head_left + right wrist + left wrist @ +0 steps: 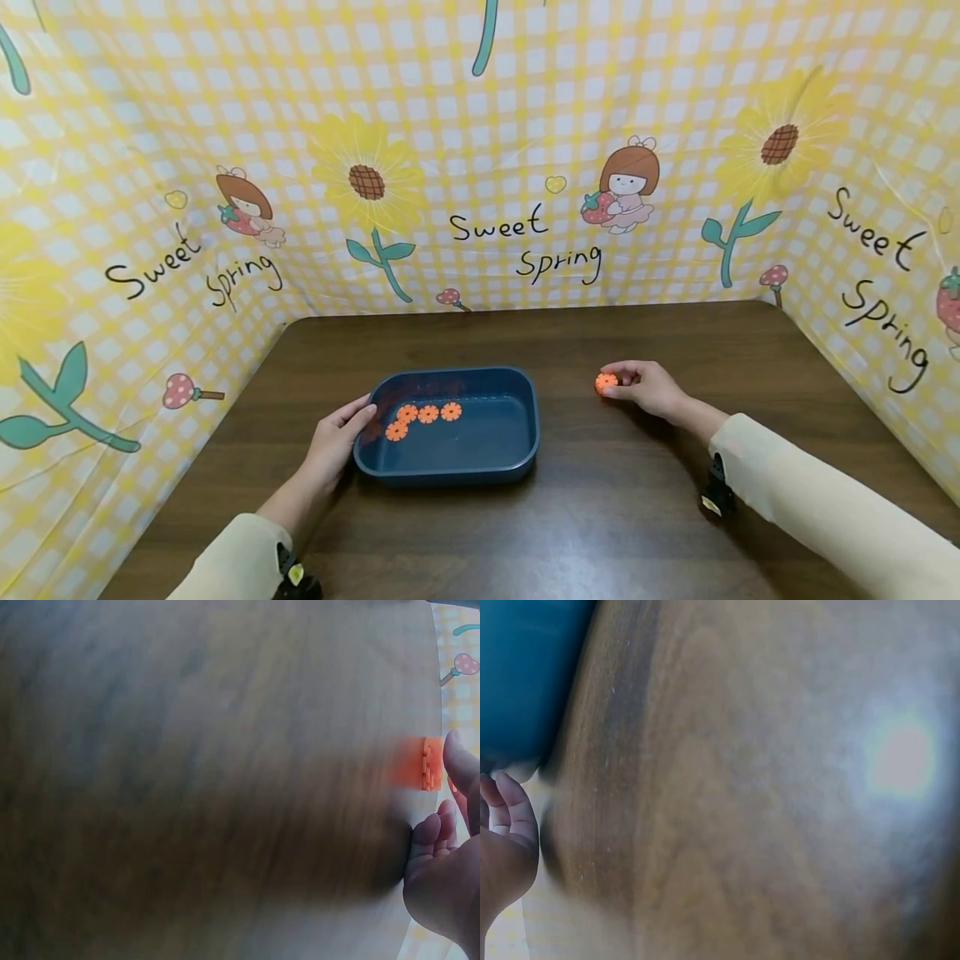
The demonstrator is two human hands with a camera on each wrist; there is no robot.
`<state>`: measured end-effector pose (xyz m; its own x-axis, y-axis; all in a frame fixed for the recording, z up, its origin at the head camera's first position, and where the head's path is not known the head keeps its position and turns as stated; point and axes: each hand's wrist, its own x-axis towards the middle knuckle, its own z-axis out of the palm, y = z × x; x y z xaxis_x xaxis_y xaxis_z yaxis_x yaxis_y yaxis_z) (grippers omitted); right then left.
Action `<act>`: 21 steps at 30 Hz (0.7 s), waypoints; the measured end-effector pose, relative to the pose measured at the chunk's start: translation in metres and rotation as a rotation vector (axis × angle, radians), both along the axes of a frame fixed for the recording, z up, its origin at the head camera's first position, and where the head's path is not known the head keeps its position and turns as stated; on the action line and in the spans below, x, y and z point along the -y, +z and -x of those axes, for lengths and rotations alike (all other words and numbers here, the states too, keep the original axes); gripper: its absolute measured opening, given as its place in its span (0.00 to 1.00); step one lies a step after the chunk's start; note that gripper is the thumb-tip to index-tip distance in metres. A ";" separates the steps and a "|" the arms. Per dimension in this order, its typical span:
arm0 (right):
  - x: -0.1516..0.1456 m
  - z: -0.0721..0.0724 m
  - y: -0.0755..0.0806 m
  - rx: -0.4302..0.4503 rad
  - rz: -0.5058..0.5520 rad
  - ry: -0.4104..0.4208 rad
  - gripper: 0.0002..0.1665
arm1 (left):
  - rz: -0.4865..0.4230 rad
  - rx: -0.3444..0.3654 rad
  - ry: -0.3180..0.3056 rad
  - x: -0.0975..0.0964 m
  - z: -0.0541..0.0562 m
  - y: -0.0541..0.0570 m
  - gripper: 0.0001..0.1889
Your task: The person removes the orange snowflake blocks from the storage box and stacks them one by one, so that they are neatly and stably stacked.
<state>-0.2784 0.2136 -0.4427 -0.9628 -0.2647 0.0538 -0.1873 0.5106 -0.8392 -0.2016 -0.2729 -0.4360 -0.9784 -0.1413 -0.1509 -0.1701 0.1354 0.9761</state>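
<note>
A dark blue rectangular tray (465, 477) stands on the table left of the middle in the head view. Several orange notched plastic discs (428, 414) lie inside it, toward its left side. My left hand (333, 442) grips the tray's left end, with the thumb over the rim. Seen from the left wrist, that hand (506, 840) is beside the blue wall of the tray (525, 675). To the right of the tray, my right hand (651, 390) pinches another orange notched disc (606, 383) between thumb and fingers. The right wrist view shows this disc (431, 763) edge-on, upright beside the thumb.
The brown wooden table (570, 517) reaches back to a yellow checked cloth (465, 150) with printed flowers and lettering. This cloth also hangs along the left and right sides. A bright light reflection lies on the tabletop in the left wrist view.
</note>
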 end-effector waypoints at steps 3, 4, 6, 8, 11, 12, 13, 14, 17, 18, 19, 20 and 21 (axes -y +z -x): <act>0.002 0.001 -0.001 0.004 -0.004 0.000 0.24 | -0.010 -0.012 0.007 0.001 0.000 -0.001 0.29; 0.002 0.001 -0.001 0.007 -0.004 0.002 0.25 | -0.013 -0.013 0.009 0.001 0.000 -0.001 0.29; 0.003 0.001 -0.001 0.014 -0.005 0.002 0.25 | -0.016 -0.008 0.012 0.001 0.000 -0.001 0.29; 0.003 0.002 -0.001 0.018 -0.007 0.001 0.24 | -0.017 -0.003 0.014 0.001 0.000 -0.001 0.30; 0.003 0.002 -0.002 0.019 -0.015 -0.003 0.24 | -0.017 -0.002 0.014 0.001 0.001 -0.001 0.30; 0.003 0.002 -0.002 0.018 -0.018 -0.003 0.24 | -0.015 -0.006 0.008 0.001 0.001 -0.001 0.30; 0.003 0.002 -0.002 0.018 -0.019 -0.002 0.24 | -0.019 -0.007 0.010 0.001 0.001 -0.001 0.30; 0.003 0.002 -0.002 0.019 -0.022 -0.003 0.24 | -0.021 -0.008 0.010 0.001 0.001 -0.001 0.30; 0.003 0.001 -0.003 0.023 -0.026 -0.005 0.23 | -0.023 -0.007 0.009 0.000 0.001 -0.001 0.30; 0.003 0.001 -0.003 0.022 -0.027 -0.006 0.23 | -0.021 -0.007 0.006 0.000 0.000 -0.001 0.30; 0.002 0.001 -0.003 0.021 -0.029 -0.007 0.23 | -0.022 -0.004 0.010 0.000 0.000 -0.002 0.30; 0.002 0.001 -0.003 0.018 -0.031 -0.009 0.23 | -0.019 -0.004 0.007 0.000 0.000 -0.002 0.30; 0.002 0.001 -0.003 0.014 -0.032 -0.009 0.23 | -0.017 -0.005 0.005 0.000 0.001 -0.002 0.30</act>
